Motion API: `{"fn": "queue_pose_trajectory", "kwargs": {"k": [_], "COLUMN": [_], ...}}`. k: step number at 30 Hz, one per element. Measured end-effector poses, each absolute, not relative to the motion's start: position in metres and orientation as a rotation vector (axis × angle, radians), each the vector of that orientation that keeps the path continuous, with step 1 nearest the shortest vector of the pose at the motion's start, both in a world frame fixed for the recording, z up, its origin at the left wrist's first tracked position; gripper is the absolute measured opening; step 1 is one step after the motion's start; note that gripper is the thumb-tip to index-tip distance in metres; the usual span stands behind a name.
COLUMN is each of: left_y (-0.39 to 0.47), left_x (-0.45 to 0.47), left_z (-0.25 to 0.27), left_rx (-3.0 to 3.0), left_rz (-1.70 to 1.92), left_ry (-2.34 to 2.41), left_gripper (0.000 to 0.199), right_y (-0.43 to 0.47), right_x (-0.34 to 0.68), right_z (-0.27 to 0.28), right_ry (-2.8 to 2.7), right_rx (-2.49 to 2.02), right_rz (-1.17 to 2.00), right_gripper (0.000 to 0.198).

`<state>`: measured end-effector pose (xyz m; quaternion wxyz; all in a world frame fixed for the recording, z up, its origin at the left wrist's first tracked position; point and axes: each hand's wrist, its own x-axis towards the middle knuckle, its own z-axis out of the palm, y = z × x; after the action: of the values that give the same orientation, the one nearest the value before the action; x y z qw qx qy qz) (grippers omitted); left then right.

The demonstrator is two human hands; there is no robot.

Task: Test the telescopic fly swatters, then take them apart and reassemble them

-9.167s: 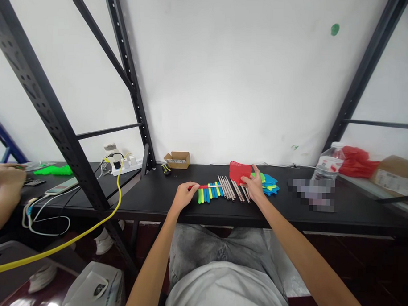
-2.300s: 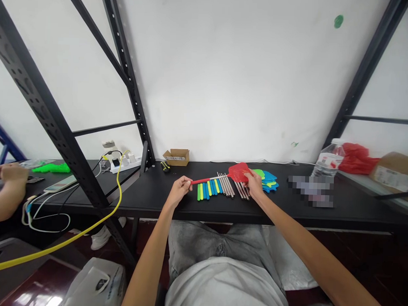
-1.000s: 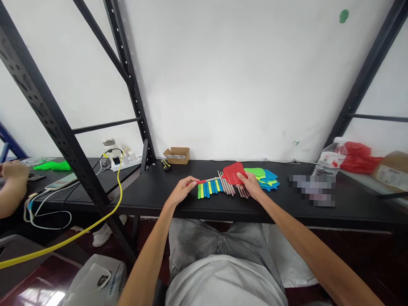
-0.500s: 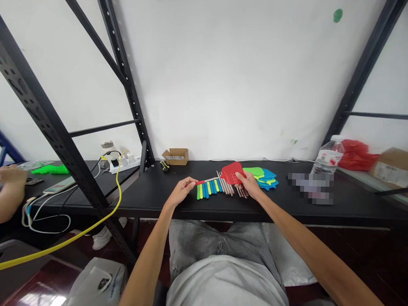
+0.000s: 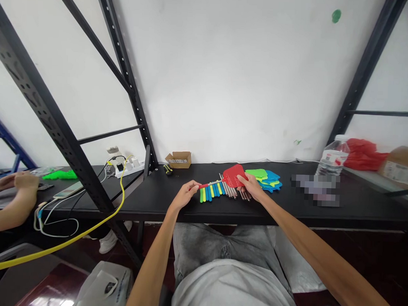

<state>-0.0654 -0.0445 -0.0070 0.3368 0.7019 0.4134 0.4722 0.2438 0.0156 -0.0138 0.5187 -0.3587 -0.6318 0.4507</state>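
A red fly swatter [image 5: 233, 176] with a thin metal rod is stretched between my two hands, above the black table. My left hand [image 5: 186, 194] is closed on the end of its red handle. Its flat, perforated head is pinched at the right edge by my right hand [image 5: 251, 186]. Under it lies a row of green, yellow and blue handles [image 5: 209, 193] with metal rods [image 5: 230, 191] pointing right. Right of my right hand sits a pile of blue and lime green swatter heads [image 5: 271, 180].
Toward the wall stand a small open cardboard box [image 5: 179, 159] and a yellow-black tool [image 5: 167, 170]. A water bottle [image 5: 333, 155] and red plastic bag [image 5: 366, 153] are at right. A yellow cable [image 5: 97, 226] crosses the left, near a power strip [image 5: 133, 166] and another person's hands [image 5: 24, 181].
The view has shifted slightly, so everything appears a little farther right. Both hands keep hold of the red fly swatter, in about the same pose.
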Motion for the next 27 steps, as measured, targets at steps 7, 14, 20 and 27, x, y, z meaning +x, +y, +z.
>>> {"fn": "queue_pose_trajectory", "kwargs": {"k": [7,14,20,27], "left_y": [-0.044,-0.057,-0.065,-0.066], "left_x": [-0.065,-0.057,-0.051,-0.048], "left_z": [-0.006,0.007,0.003,0.002], "left_rx": [1.859,2.099,2.294,2.321], "left_rz": [1.176,1.113,1.151,1.147], "left_ry": [1.123,1.285,1.518,1.520], "left_gripper": [0.039,0.038,0.030,0.030], "right_y": [0.020,0.019,0.019,0.021], "right_x": [0.243,0.241,0.241,0.240], "right_z": [-0.017,-0.014,-0.015,-0.016], "right_ry": [-1.466,-1.404,-1.390,-1.383], "right_rx": [-0.848,-0.826,-0.851,-0.864], "right_rz": [1.105,1.080,1.088,1.083], "right_gripper": [0.035,0.033,0.036,0.043]}}
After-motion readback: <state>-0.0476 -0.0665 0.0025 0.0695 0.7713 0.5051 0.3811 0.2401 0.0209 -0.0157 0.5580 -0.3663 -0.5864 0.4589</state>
